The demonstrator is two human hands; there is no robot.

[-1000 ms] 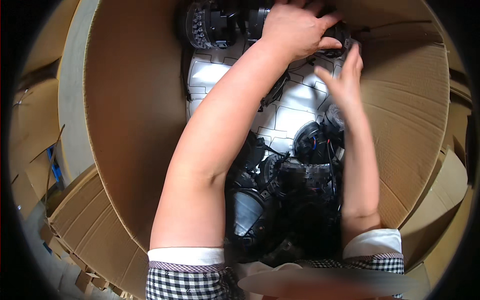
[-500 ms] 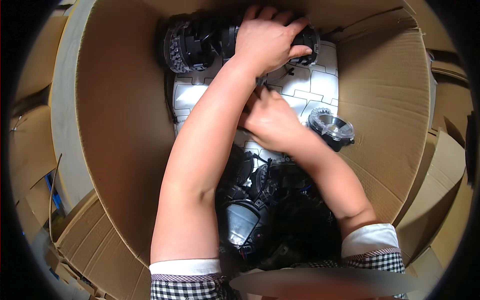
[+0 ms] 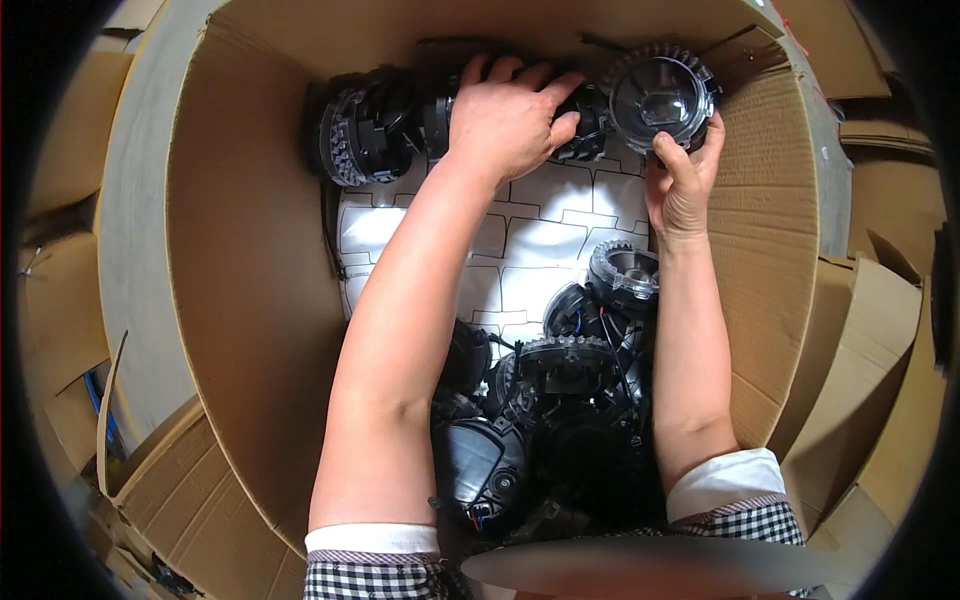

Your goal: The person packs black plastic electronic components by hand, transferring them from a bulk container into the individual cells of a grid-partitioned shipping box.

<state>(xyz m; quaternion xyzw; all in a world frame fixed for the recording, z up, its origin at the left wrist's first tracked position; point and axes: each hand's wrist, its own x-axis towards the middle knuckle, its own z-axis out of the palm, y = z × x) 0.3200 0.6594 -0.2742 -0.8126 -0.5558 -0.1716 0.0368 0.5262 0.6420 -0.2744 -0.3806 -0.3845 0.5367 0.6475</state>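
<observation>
My left hand [image 3: 512, 120] is curled over a black round lamp unit [image 3: 580, 125] at the far wall of a cardboard box. The far part of its fingers is hidden behind the unit. At the far right corner my right hand [image 3: 688, 175] grips another round lamp unit [image 3: 658, 100] by its near edge. Its clear lens faces up, ringed by a toothed clear rim, and it sits just right of the unit under my left hand. Left of my left hand lies a further lamp unit [image 3: 365, 130] on its side, with a clear toothed rim.
The deep cardboard box [image 3: 240, 250] surrounds both arms. A white sheet with black lines [image 3: 540, 235] covers its bottom. Several black lamp units with wires [image 3: 565, 370] are heaped nearest me, one clear-rimmed lamp [image 3: 628, 275] at the right. Folded cardboard [image 3: 850, 350] stands outside.
My right hand has moved from the middle to the far right corner, where a lamp unit now shows in it. The left hand stays on its lamp unit; the view has shifted slightly.
</observation>
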